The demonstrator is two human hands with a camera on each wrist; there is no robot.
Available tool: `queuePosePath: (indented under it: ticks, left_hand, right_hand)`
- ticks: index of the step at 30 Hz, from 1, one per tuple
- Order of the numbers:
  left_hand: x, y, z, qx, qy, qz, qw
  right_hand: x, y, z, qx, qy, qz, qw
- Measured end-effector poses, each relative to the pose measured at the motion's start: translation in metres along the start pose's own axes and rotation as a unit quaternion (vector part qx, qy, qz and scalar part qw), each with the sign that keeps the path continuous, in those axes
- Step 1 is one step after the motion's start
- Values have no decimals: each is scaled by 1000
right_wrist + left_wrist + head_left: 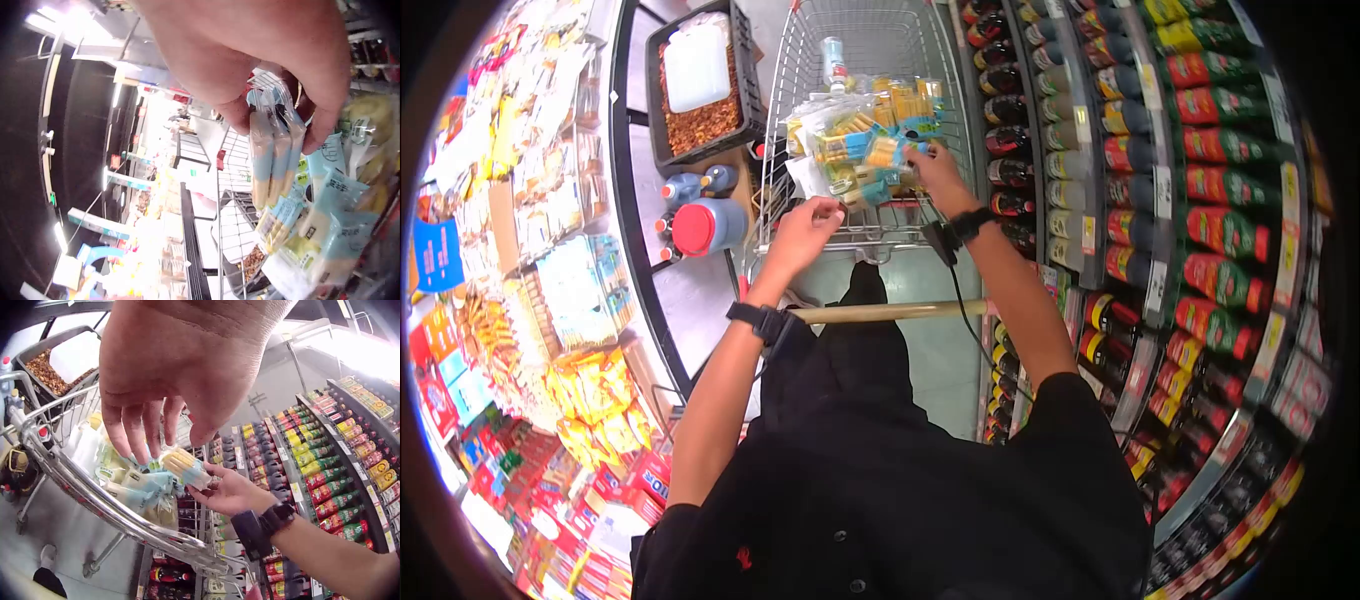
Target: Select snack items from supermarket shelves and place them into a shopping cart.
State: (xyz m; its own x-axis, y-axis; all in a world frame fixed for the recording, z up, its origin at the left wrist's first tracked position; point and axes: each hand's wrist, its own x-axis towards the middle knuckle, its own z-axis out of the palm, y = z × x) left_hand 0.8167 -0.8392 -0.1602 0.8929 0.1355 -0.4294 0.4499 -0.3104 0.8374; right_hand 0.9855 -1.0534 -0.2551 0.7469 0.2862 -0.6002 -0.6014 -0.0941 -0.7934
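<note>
My right hand (940, 172) pinches several slim clear packets of pale yellow sticks with blue labels (272, 150) by their top ends. The packets hang side by side below the fingers, over the shopping cart (125, 519). My left hand (803, 235) hovers by the cart's near end, fingers loosely bent downward with nothing in them. In the left wrist view its fingertips overlap the held packets (182, 464). More blue-labelled packets (337, 194) lie heaped in the cart, and a clear bottle (833, 62) stands farther in.
Shelves of bottles (1220, 240) line the right side. On the left, a black crate (658, 110) holds brown bits and a white container, above a red-lidded jug (700, 228). Packaged snacks (590, 390) fill the left shelves. A pale bar (890, 313) crosses before my body.
</note>
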Motion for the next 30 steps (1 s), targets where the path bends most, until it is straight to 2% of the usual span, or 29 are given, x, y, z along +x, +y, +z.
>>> queuePosePath:
  ticks: [1, 4, 7, 8, 11, 12, 14, 15, 16, 17, 20, 22, 24, 25, 26, 27, 29, 30]
  left_hand:
    - [-3, 1, -1, 0, 4, 18, 1000]
    - [-24, 6, -12, -2, 36, -22, 999]
    - [-48, -1, -29, 4, 82, -71, 994]
    - [-56, -3, -35, 5, 96, -86, 992]
    - [-79, -3, -40, -5, 140, -111, 984]
    - [-85, -7, -42, -15, 157, -113, 981]
    - [-96, -12, -44, -40, 176, -140, 974]
    - [-100, -16, -43, -59, 194, -117, 972]
    - [-104, -21, -43, -76, 195, -139, 968]
    - [-108, -20, -44, -93, 194, -161, 963]
    - [-123, -42, -45, -84, 213, -106, 968]
    - [-132, -48, -53, -93, 204, -104, 969]
    - [-152, -60, -66, -73, 216, -92, 969]
    - [-158, -70, -73, -50, 228, -77, 969]
    - [-167, -80, -81, -58, 234, -70, 968]
    - [-175, -90, -90, -66, 237, -60, 967]
    - [-196, -109, -109, -78, 243, -60, 965]
    - [-205, -121, -118, -80, 246, -62, 964]
  right_hand:
    - [29, 6, -6, 35, -19, 16, 999]
    - [88, 19, -3, 88, 35, 38, 995]
    - [101, 13, 13, -181, 104, 51, 977]
    - [121, 36, 9, -294, 116, -13, 949]
    - [109, 15, 10, -433, 107, -59, 893]
    - [116, 19, 10, -449, 116, -90, 881]
    - [128, 10, 6, -456, 78, -71, 884]
    - [123, 0, 9, -462, 61, -58, 883]
    - [119, -7, 15, -475, 74, -46, 876]
    - [121, -2, 15, -493, 93, -66, 862]
    - [117, 10, 18, -552, 142, -138, 810]
    - [131, 19, 2, -581, 128, -209, 776]
    - [105, 1, 0, -574, 97, -232, 779]
    - [89, -10, 2, -518, 61, -233, 821]
    - [99, -12, -6, -592, 54, -195, 780]
    - [106, -5, -18, -581, 27, -262, 770]
    - [106, -10, -24, -679, 18, -274, 681]
    - [95, -11, -18, -685, 15, -269, 677]
